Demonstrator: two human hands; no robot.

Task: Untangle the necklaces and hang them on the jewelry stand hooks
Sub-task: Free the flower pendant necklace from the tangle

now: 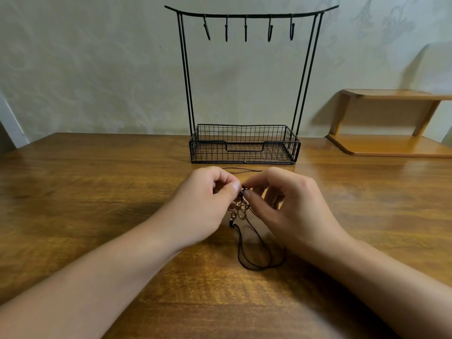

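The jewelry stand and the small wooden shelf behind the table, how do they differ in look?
The jewelry stand is thin black wire with a mesh basket; the wooden shelf is solid orange-brown boards. The stand rises taller, with five hooks under its top bar; the shelf is low, with two tiers. Both hold nothing visible.

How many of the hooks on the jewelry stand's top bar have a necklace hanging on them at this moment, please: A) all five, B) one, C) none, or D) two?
C: all five hooks on the jewelry stand hang bare, while the left hand and right hand pinch the tangled necklaces over the table.
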